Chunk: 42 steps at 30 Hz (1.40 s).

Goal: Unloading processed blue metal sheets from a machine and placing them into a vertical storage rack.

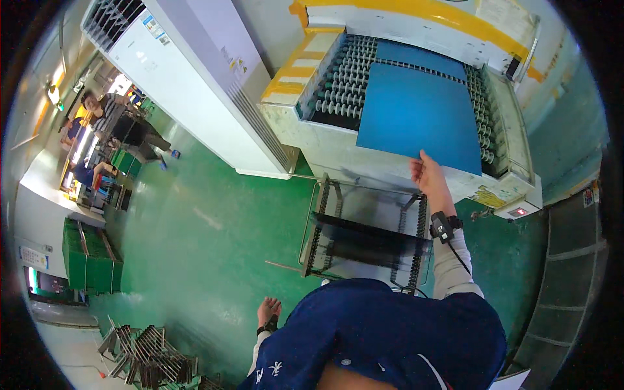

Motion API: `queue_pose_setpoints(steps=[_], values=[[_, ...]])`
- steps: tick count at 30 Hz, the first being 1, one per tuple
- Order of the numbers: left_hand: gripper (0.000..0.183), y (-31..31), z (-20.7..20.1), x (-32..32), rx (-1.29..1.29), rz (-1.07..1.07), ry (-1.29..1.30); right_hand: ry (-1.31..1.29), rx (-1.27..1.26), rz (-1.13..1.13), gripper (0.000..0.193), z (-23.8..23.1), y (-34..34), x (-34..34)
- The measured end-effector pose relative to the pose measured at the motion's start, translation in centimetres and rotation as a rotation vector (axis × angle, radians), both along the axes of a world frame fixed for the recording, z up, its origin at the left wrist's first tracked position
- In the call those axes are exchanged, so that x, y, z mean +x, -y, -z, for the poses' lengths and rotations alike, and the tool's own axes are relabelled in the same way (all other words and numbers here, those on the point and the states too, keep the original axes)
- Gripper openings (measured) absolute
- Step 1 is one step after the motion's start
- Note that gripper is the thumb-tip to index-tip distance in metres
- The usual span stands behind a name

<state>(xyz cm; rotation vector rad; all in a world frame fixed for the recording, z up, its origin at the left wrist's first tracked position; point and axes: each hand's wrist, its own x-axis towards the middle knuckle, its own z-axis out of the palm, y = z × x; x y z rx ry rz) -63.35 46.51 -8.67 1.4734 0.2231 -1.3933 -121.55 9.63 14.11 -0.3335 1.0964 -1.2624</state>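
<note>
A flat blue sheet (419,110) lies on the rollers of a conveyor machine (312,140), its near edge jutting over the machine's front. My right hand (427,175) is raised at that near edge, fingers partly bent and apart, with a fingertip overlapping the sheet's edge. Whether it touches the sheet I cannot tell. Behind the first sheet lies a second blue sheet (422,57). Low at my left side, my left hand (268,311) hangs with fingers apart and nothing in it. Between me and the machine stands a metal slotted rack (311,250) holding dark thin panels (370,237).
A tall white air conditioner (195,84) stands left of the machine. Green crates (91,257) and a pile of metal racks (153,354) sit at the left. A person (123,123) stands in the far left background, with others behind. Dark panelling (569,273) rises at the right.
</note>
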Motion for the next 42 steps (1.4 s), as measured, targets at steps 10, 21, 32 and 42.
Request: queue_pose_setpoints(steps=[10, 21, 32, 42], values=[[0.040, 0.3, 0.8, -0.1, 0.065, 0.111, 0.093, 0.043, -0.016, 0.030, 0.038, 1.1, 1.3, -0.6], [0.038, 0.8, -1.8, -2.5, 0.083, -0.084, 0.092, -0.422, -0.123, -0.332, 0.033, -0.9, -4.0, 4.2], [0.034, -0.2, -0.6, -2.0, 0.041, -0.068, 0.057, -1.175, -0.339, -0.915, 0.044, 1.3, -10.6, 9.3], [0.038, -2.5, 0.5, -1.4, 0.053, -0.089, -0.003, -1.099, -0.241, -0.733, 0.043, 5.0, -10.5, 9.0]])
